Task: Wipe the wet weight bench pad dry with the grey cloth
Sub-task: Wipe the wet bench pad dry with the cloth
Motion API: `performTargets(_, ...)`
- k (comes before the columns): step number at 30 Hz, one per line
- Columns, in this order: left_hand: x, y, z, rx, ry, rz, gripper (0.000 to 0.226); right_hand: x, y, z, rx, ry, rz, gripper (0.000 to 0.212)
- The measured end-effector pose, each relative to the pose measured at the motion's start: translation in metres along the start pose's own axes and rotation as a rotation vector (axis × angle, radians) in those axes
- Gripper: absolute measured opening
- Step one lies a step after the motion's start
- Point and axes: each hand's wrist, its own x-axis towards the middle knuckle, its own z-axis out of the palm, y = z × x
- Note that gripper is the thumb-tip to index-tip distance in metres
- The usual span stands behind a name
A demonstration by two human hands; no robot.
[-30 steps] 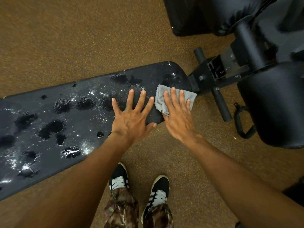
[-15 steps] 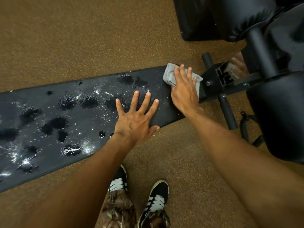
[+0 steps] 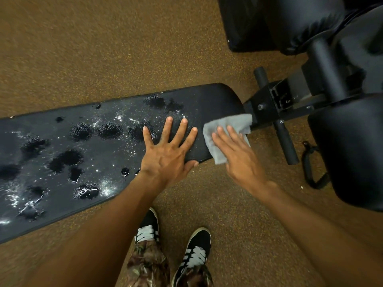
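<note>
The long black bench pad (image 3: pixel 209 100) runs from the left edge to the middle right. Puddles and droplets cover its left and middle parts; its rounded right end looks matte and dry. My left hand (image 3: pixel 167 154) lies flat on the pad with its fingers spread, near the front edge. My right hand (image 3: pixel 238 156) presses the grey cloth (image 3: pixel 232 125) with straight fingers onto the pad's right front corner. Part of the cloth hangs past the pad's edge.
The bench's black metal frame (image 3: pixel 273 104) with a cross bar sits right of the pad. Large black padded rollers (image 3: pixel 348 150) fill the right side, and a black strap (image 3: pixel 313 172) lies on the brown speckled floor. My two shoes (image 3: pixel 174 241) stand below the pad.
My right hand has dragged the cloth from the pad's far right corner back to its near right corner. The left hand has stayed put on the pad.
</note>
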Motion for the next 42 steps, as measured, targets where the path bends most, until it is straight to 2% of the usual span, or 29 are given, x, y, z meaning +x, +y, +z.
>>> performTargets(4,0.001,0.000,0.000,-0.011,-0.015,0.000,0.084,0.005,0.012,-0.001,0.002,0.003,0.052,0.078)
performTargets(10,0.001,0.000,-0.001,-0.017,-0.022,-0.001,0.084,0.089,0.010,-0.018,0.061,0.082,0.250,0.063)
performTargets(14,0.001,0.000,-0.002,-0.023,-0.031,-0.001,0.084,0.128,0.008,-0.029,0.055,0.056,0.223,0.066)
performTargets(19,0.000,0.001,-0.003,-0.020,-0.024,-0.002,0.084,0.055,0.007,-0.024,0.057,0.010,0.016,0.070)
performTargets(22,0.001,0.000,-0.002,-0.018,-0.015,0.000,0.084,-0.001,0.008,-0.021,0.013,-0.045,-0.020,0.073)
performTargets(25,0.001,-0.001,-0.001,-0.022,-0.017,0.001,0.085,-0.008,0.014,-0.029,-0.032,-0.023,0.054,0.067)
performTargets(29,0.001,-0.001,-0.001,-0.026,-0.008,0.003,0.085,0.020,0.015,-0.029,-0.096,0.107,0.143,0.061)
performTargets(33,0.002,-0.002,-0.001,-0.029,-0.004,0.002,0.087,0.023,-0.018,-0.009,0.032,0.197,0.253,0.052)
performTargets(35,0.002,-0.002,-0.001,-0.033,-0.007,0.004,0.087,0.016,-0.035,-0.003,0.086,0.191,0.188,0.048)
performTargets(39,0.001,-0.002,-0.002,-0.042,-0.005,0.004,0.089,0.014,-0.032,-0.010,0.037,0.136,0.045,0.047)
performTargets(42,0.000,-0.002,-0.002,-0.065,0.015,-0.006,0.096,0.026,-0.009,-0.022,0.008,0.179,0.280,0.038)
